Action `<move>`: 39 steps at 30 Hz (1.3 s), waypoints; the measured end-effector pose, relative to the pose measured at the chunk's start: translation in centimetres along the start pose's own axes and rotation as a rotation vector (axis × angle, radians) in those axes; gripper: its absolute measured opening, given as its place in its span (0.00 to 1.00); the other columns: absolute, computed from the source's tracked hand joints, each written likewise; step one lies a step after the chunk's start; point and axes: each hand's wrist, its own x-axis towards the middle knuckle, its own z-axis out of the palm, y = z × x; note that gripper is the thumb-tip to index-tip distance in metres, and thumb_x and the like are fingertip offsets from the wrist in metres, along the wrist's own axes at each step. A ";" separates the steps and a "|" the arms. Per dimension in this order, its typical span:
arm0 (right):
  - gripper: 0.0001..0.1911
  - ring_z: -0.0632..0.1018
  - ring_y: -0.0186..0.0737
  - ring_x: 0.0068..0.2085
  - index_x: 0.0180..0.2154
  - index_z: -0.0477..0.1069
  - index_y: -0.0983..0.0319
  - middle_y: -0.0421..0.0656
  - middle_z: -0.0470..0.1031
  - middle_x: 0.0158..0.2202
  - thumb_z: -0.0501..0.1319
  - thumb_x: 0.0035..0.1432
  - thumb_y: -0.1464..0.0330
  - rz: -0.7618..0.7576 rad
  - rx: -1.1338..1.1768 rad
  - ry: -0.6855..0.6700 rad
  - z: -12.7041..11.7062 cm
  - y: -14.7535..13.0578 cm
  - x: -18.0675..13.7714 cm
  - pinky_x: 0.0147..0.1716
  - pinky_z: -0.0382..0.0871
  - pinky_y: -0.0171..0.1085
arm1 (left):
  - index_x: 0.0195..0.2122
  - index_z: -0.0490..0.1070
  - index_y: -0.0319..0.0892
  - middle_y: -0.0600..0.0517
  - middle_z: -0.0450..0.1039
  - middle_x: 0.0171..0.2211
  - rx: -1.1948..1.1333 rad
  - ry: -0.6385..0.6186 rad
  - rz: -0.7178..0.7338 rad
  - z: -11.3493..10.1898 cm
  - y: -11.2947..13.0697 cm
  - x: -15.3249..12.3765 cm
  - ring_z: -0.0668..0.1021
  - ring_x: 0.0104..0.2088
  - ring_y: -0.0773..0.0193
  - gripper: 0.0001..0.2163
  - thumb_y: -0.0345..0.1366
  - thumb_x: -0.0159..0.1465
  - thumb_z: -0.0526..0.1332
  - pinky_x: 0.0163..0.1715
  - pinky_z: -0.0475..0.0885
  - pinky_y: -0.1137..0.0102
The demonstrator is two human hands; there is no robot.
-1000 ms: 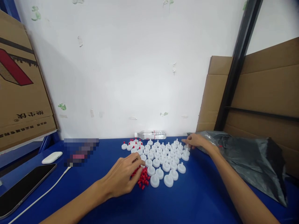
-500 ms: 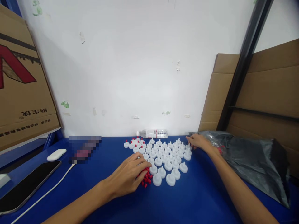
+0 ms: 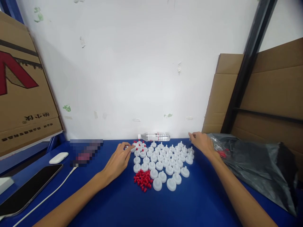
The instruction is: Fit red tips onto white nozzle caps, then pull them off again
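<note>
White round caps with upright spouts (image 3: 165,162) stand in a wide cluster on the blue table. A few at the back left carry small red tips (image 3: 143,151). My left hand (image 3: 119,159) is at that left edge, with thumb and fingers closed around a white spouted cap (image 3: 133,148), partly covered by the fingers. Loose small red caps (image 3: 143,179) lie heaped at the cluster's front left. At the back right, my right hand (image 3: 201,143) rests beside the outermost white caps. Its fingers are loosely bent and apart, with nothing visible in them.
A clear plastic bottle (image 3: 155,136) lies against the wall. A grey plastic bag (image 3: 255,160) spreads over the right side. To the left are a phone (image 3: 32,189), a white case (image 3: 58,158) and a cable (image 3: 52,190). Cardboard (image 3: 28,94) stands at the left.
My left hand has moved left and back from the red heap to the red-tipped caps, uncovering the heap. My right hand has lifted slightly and stays at the right edge.
</note>
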 end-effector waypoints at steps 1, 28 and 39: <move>0.25 0.81 0.55 0.40 0.42 0.80 0.60 0.56 0.80 0.37 0.48 0.68 0.55 -0.005 0.000 0.007 -0.1 -0.2 -0.1 0.35 0.67 0.41 | 0.58 0.68 0.47 0.44 0.66 0.51 0.004 -0.019 -0.003 0.2 -0.2 -0.1 0.71 0.48 0.54 0.17 0.34 0.72 0.48 0.47 0.74 0.57; 0.25 0.79 0.49 0.35 0.35 0.79 0.57 0.49 0.80 0.33 0.46 0.68 0.54 -0.099 0.025 0.160 -0.9 -2.9 -1.5 0.28 0.58 0.38 | 0.62 0.60 0.47 0.45 0.67 0.49 -0.011 -0.174 -0.075 1.5 0.5 -0.3 0.75 0.47 0.57 0.18 0.36 0.73 0.46 0.46 0.74 0.63; 0.23 0.79 0.47 0.33 0.33 0.78 0.58 0.48 0.80 0.32 0.49 0.68 0.56 -0.174 0.056 0.195 -0.9 -3.5 -1.9 0.27 0.55 0.38 | 0.55 0.63 0.46 0.46 0.69 0.46 -0.034 -0.140 -0.122 2.2 0.3 -0.5 0.74 0.47 0.55 0.13 0.39 0.73 0.47 0.47 0.72 0.62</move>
